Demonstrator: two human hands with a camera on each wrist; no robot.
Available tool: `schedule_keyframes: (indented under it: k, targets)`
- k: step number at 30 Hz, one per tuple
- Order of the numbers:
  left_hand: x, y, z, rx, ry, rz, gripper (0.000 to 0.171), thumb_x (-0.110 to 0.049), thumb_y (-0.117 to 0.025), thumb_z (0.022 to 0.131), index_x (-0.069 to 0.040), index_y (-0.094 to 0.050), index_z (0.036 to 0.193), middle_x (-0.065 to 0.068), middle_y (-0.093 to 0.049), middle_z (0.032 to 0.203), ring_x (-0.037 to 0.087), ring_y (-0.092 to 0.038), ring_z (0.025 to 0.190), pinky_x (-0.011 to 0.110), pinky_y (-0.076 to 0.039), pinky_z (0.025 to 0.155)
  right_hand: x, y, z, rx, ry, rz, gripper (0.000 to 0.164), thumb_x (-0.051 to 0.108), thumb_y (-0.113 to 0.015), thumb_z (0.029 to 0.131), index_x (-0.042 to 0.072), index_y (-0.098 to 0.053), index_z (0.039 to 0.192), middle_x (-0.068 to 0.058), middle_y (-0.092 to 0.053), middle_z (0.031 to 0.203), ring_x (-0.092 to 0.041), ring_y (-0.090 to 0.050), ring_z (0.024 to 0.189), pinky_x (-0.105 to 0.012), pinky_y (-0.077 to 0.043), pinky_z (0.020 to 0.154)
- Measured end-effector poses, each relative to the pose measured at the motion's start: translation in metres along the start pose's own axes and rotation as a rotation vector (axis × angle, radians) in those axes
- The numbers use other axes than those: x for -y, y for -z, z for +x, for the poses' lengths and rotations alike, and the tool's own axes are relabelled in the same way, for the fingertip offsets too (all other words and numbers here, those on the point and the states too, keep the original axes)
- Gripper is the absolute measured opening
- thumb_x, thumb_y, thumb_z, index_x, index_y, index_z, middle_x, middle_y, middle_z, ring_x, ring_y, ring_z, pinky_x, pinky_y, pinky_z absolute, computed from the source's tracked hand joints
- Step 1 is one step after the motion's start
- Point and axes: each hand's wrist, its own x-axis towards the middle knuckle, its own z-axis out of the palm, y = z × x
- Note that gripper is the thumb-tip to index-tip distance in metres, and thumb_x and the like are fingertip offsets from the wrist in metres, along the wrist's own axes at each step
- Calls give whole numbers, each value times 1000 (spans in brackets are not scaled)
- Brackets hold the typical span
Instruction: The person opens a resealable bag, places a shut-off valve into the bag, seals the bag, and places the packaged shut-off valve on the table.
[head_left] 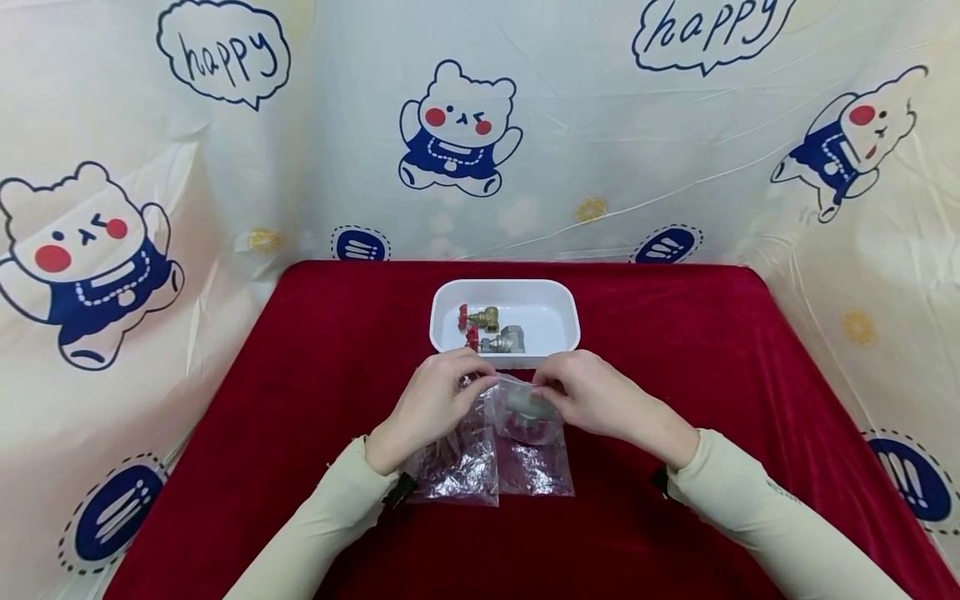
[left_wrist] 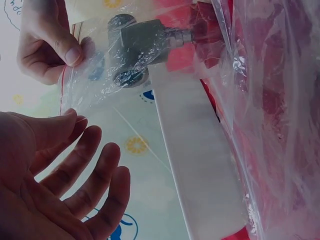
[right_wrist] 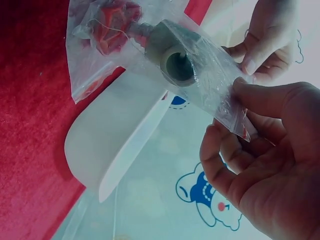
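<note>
Between both hands hangs a clear zip-lock bag (head_left: 528, 429) with a valve (right_wrist: 167, 47) inside, grey-bodied with a red handwheel (right_wrist: 112, 27). My left hand (head_left: 435, 400) pinches one end of the bag's top edge between thumb and index finger, the other fingers spread apart. At the opposite end of that edge, my right hand (head_left: 592, 392) pinches the bag between thumb and fingers. The valve's round port faces the right wrist camera through the plastic. More clear plastic bags (head_left: 465, 471) lie on the table under and beside the left hand.
Just beyond the hands stands a white tray (head_left: 555, 321) holding a brass valve (head_left: 483, 318) and a silver valve (head_left: 510, 340), both with red handwheels. A red cloth (head_left: 360, 333) covers the table. Printed curtains (head_left: 577, 167) enclose the back and sides.
</note>
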Motion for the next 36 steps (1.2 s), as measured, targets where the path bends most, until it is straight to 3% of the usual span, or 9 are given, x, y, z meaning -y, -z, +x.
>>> schedule_keyframes:
  k: [15,21,36]
  targets:
    - [-2,-1,-1,-16,36,-13,8,-13,-78,98,-13,-79,106,-5,-73,103,9,-67,89,33,-56,75,0,12,-15,-107,-84,-37,11,-2,-78,89,8,-78,90,8,-65,78,-7,-55,69,-28,-52,62]
    - [-4,-3,-2,2,68,-15,6,-14,-78,98,-18,-79,102,-8,-73,103,8,-67,93,33,-56,79,-6,19,-23,-162,-111,-39,9,-2,-78,89,7,-77,90,7,-64,77,-10,-53,66,-27,-50,58]
    - [-3,-4,-6,6,75,2,8,-18,-75,100,-13,-80,105,-6,-73,103,9,-66,87,32,-54,74,-28,37,-44,-304,-190,-62,9,-3,-79,88,6,-77,88,2,-67,79,-11,-56,64,-28,-51,56]
